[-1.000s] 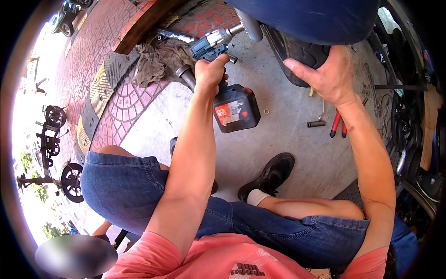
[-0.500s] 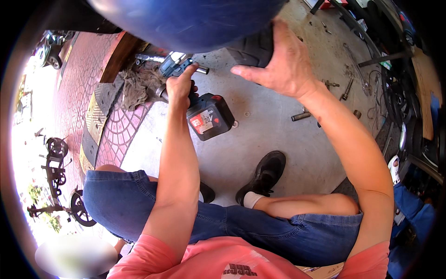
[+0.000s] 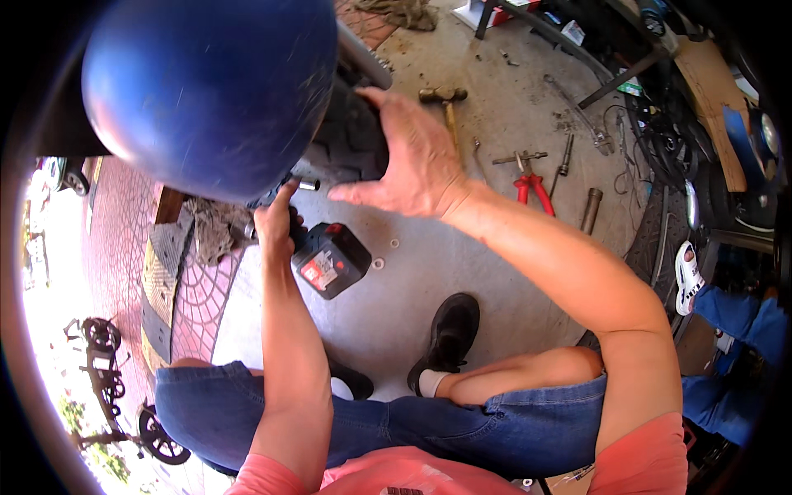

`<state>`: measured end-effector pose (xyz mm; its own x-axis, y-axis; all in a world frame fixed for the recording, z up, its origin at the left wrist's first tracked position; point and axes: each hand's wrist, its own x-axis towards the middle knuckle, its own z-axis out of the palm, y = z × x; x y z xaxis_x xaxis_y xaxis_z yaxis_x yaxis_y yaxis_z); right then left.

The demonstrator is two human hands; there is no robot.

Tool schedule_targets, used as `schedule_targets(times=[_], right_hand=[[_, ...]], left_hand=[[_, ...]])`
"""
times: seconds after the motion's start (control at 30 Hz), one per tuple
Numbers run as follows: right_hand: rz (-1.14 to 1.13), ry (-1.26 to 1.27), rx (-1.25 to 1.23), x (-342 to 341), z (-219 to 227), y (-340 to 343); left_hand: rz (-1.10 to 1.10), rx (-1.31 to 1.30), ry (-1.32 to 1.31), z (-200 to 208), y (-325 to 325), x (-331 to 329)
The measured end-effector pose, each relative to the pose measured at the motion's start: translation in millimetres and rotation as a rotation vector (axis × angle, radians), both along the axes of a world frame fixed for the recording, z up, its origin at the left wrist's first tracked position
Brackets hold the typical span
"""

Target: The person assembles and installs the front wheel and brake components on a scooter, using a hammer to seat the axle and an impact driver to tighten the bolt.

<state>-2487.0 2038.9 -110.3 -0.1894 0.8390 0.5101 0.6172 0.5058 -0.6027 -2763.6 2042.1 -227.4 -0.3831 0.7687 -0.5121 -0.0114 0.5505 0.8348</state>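
Note:
My left hand (image 3: pixel 276 221) is closed round the handle of a cordless impact wrench (image 3: pixel 332 260), whose black battery pack hangs low over the floor. A shiny socket (image 3: pixel 308 184) sticks out at its front, close to the tyre. Part of the tool's body is hidden behind a scratched, rounded blue fender (image 3: pixel 206 91). Under the fender is a black knobbly tyre (image 3: pixel 353 136). My right hand (image 3: pixel 419 161) grips the tyre's right side, with the thumb stretched left along its lower edge and the other fingers over the tread, partly out of sight.
On the concrete lie a hammer (image 3: pixel 450 115), red-handled pliers (image 3: pixel 536 194), a metal tube (image 3: pixel 591 210) and small washers (image 3: pixel 379 264). A rag (image 3: pixel 213 235) lies by the rubber ramp at left. Cables (image 3: pixel 660 153) and a white shoe (image 3: pixel 686 279) are at right.
In the picture, the fender, tyre and both hands have shifted left, and the floor tools at right show more fully. My left hand keeps the impact wrench; my right stays on the tyre.

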Motion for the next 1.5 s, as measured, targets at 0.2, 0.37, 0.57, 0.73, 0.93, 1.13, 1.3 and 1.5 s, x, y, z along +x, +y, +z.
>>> schedule_targets(times=[0.2, 0.37, 0.57, 0.73, 0.93, 1.13, 1.3, 1.5], right_hand=[[-0.034, 0.061, -0.135, 2, -1, -11], [0.015, 0.098, -0.11, 5, -11, -1], [0.078, 0.069, -0.104, 14, -3, 9], [0.071, 0.06, -0.121, 14, -4, 9], [0.084, 0.059, -0.095, 14, -7, 11], [0.02, 0.088, -0.085, 9, -11, 3], [-0.008, 0.132, -0.038, 3, -18, -4], [0.04, 0.054, -0.01, 14, -23, -7]], left_hand=[[-0.018, 0.005, 0.006, 0, 1, -1], [-0.025, 0.061, -0.001, -8, 1, -3], [-0.04, 0.087, 0.001, -20, 1, -14], [0.003, 0.054, -0.047, -18, -1, -2], [-0.007, 0.038, -0.003, -17, 2, -11], [0.059, 0.037, -0.013, -4, 1, 6], [0.019, 0.089, -0.028, -2, -3, 7], [0.032, 0.052, -0.032, -10, -2, 1]])
